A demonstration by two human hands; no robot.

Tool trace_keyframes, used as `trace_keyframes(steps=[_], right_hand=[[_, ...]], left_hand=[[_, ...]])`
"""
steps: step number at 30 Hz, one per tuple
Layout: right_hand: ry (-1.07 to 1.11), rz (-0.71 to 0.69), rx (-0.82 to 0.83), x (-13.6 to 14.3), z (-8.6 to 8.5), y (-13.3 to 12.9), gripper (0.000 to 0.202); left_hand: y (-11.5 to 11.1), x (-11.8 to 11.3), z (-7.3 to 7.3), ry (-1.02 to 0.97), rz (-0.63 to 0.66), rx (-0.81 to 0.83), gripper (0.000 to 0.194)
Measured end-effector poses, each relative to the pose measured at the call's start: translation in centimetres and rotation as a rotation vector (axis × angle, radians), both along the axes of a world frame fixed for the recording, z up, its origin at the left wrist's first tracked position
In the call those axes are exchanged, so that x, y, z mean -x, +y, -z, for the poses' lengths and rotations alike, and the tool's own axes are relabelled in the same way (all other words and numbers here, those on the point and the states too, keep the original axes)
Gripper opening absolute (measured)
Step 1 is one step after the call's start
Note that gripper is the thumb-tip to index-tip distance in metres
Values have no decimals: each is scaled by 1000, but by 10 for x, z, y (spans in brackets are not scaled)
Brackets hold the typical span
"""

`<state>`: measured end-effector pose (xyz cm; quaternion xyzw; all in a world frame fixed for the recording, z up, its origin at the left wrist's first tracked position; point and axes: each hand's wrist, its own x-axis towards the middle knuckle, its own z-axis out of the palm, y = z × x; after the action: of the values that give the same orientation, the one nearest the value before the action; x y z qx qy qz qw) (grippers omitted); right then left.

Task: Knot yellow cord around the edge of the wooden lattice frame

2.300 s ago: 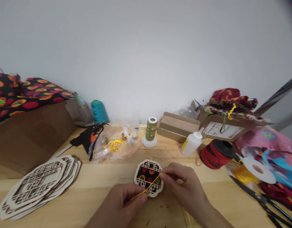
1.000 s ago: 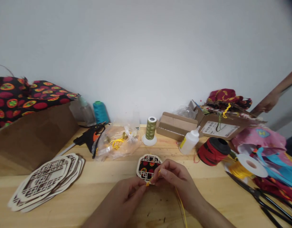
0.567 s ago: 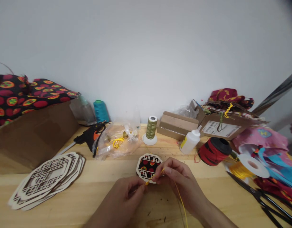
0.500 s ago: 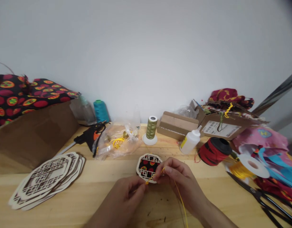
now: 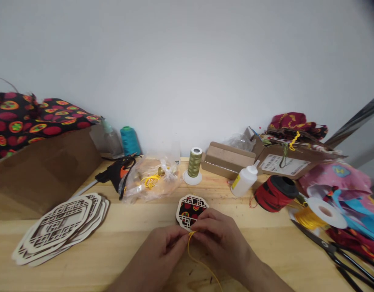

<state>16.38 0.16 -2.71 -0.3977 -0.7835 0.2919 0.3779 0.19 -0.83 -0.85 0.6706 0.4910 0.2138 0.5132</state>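
Near the table's front middle, my left hand [image 5: 165,247] pinches a yellow cord [image 5: 202,264] close to a small knot. My right hand [image 5: 222,241] meets it from the other side, fingertips closed on the same cord by the knot. The cord's loose end curves down toward the bottom of the view. Just beyond my fingers lies a pale wooden lattice frame [image 5: 181,205] with dark patterned fabric showing inside; my right hand covers its lower right part.
Wooden lattice pieces [image 5: 57,229] are stacked at left, near a black glue gun [image 5: 115,174]. Behind stand a green thread spool [image 5: 194,163] and a cardboard box [image 5: 228,159]. At right are a white glue bottle [image 5: 244,181], a red cord spool [image 5: 274,194] and scissors [image 5: 329,247].
My right hand has come down and left until its fingertips meet my left hand's at the knot. The cord's free part now bends out from between both hands.
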Motion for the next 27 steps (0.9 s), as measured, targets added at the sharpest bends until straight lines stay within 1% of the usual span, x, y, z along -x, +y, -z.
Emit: trace_keyframes(steps=[3, 6, 9, 15, 20, 23, 27], right_hand=[[-30, 10, 18, -1, -1, 0, 12], [-6, 20, 48, 0, -1, 0, 10], [49, 40, 98, 1, 0, 0, 9], [160, 143, 241, 2, -2, 0, 7], [256, 197, 286, 0, -2, 1, 6], [331, 232, 354, -2, -2, 2, 6], [412, 264, 458, -2, 1, 3, 11]], left_hand=[[1, -1, 1, -1, 8, 9, 29], [1, -1, 0, 20, 2, -3, 30], [0, -2, -2, 31, -9, -21, 31], [0, -1, -4, 32, -15, -17, 31], [1, -1, -7, 34, -10, -33, 30], [-1, 0, -7, 32, -51, -36, 24], [-2, 0, -3, 48, -154, -18, 15]])
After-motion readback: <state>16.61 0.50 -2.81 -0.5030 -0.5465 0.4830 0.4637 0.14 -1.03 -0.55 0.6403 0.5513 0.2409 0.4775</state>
